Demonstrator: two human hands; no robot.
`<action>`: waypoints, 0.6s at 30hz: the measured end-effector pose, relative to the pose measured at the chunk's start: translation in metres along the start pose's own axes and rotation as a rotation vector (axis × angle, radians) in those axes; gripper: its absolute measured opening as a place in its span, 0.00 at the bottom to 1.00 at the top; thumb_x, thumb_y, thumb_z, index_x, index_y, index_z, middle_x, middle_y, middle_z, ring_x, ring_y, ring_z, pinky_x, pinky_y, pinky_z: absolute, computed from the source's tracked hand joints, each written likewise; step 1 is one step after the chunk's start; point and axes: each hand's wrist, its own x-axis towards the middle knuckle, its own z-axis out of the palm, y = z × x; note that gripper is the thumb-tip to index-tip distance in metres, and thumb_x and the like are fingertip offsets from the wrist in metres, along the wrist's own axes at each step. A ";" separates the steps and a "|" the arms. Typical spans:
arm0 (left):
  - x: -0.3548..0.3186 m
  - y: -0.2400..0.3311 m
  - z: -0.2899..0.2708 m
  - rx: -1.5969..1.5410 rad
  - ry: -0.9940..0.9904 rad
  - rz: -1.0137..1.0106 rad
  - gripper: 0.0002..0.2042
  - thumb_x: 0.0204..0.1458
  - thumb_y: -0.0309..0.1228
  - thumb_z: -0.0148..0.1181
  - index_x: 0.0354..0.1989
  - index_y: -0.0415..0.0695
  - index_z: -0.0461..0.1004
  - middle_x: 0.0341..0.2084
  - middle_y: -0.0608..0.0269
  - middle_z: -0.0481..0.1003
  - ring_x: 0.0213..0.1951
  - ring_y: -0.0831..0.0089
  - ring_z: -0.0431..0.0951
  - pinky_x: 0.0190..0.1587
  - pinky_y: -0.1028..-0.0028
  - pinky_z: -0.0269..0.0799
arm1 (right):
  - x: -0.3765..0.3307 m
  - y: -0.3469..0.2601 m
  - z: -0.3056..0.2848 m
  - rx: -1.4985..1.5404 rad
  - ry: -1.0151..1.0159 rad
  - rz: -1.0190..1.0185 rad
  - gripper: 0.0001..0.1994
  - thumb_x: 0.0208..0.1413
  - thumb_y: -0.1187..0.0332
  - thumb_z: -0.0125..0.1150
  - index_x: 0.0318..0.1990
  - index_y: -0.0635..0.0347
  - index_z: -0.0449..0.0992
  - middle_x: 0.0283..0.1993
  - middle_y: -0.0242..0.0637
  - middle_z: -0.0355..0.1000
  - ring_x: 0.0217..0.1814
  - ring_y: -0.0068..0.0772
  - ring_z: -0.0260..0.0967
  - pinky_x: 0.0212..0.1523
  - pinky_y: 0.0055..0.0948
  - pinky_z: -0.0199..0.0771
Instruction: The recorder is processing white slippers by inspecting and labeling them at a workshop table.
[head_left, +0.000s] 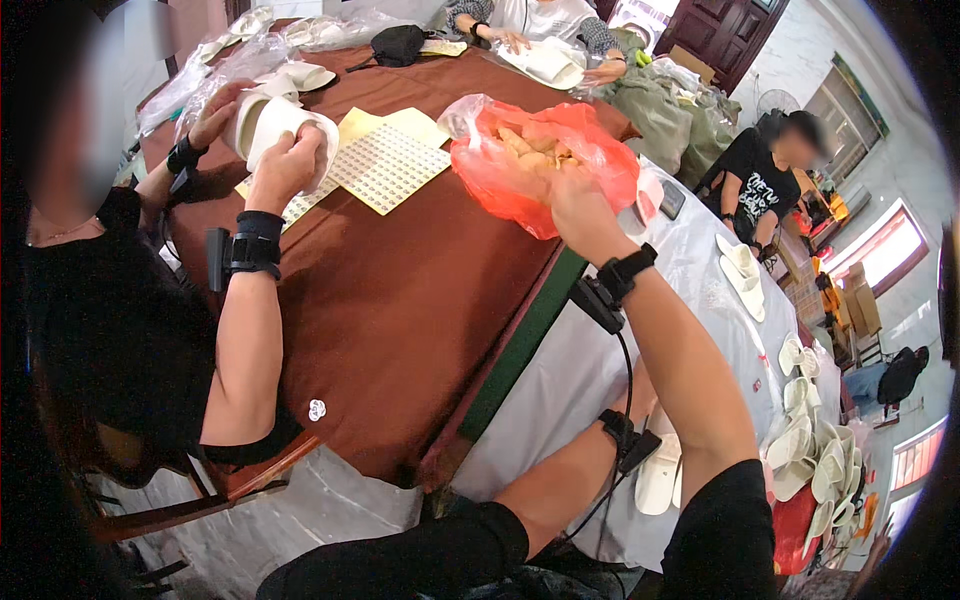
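My right hand (pixel 588 208) reaches into a red plastic bag (pixel 510 200) at the table's edge. Its fingers curl down among light brown, rounded pieces (pixel 530 148); their tips are hidden, so I cannot make out what they grip. My left forearm crosses low in front of me, and my left hand (pixel 648 395) is mostly covered by my right forearm. Beneath that wrist lies a white slipper (pixel 657 478) on the grey-white sheet. Just left of the bag, yellowish sheets of small printed labels (pixel 390 165) lie on the brown cloth.
At left, a person's hands (pixel 285 160) hold white slippers (pixel 268 125). Across the table another person handles a white slipper (pixel 548 65). A black pouch (pixel 398 45) lies there. At right are a phone (pixel 673 200), a pair of slippers (pixel 740 275) and many piled slippers (pixel 825 460).
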 end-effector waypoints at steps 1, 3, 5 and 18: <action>-0.001 0.001 0.000 -0.003 0.000 -0.007 0.06 0.59 0.30 0.55 0.39 0.41 0.74 0.31 0.68 0.74 0.32 0.78 0.72 0.33 0.76 0.68 | -0.006 0.001 0.001 0.018 -0.070 0.038 0.15 0.54 0.75 0.50 0.48 0.65 0.74 0.45 0.55 0.73 0.49 0.56 0.70 0.50 0.46 0.70; -0.003 0.005 0.000 -0.013 0.005 -0.019 0.06 0.59 0.29 0.54 0.39 0.41 0.74 0.31 0.68 0.74 0.33 0.77 0.72 0.33 0.75 0.68 | -0.019 -0.003 0.005 0.002 -0.060 -0.020 0.12 0.53 0.75 0.49 0.44 0.63 0.76 0.46 0.52 0.73 0.52 0.55 0.68 0.52 0.47 0.68; -0.005 0.010 -0.002 -0.013 0.009 -0.024 0.06 0.59 0.29 0.54 0.40 0.41 0.74 0.32 0.67 0.74 0.34 0.77 0.72 0.34 0.75 0.68 | -0.030 -0.009 0.009 -0.070 0.099 -0.211 0.10 0.53 0.74 0.48 0.37 0.58 0.78 0.45 0.48 0.74 0.55 0.52 0.67 0.54 0.50 0.66; -0.013 0.020 -0.004 -0.047 0.002 -0.045 0.08 0.58 0.27 0.52 0.43 0.39 0.73 0.37 0.64 0.73 0.39 0.73 0.71 0.37 0.75 0.68 | -0.017 -0.012 -0.021 -0.059 0.340 -0.147 0.10 0.56 0.70 0.49 0.40 0.59 0.77 0.37 0.45 0.75 0.40 0.51 0.74 0.40 0.43 0.74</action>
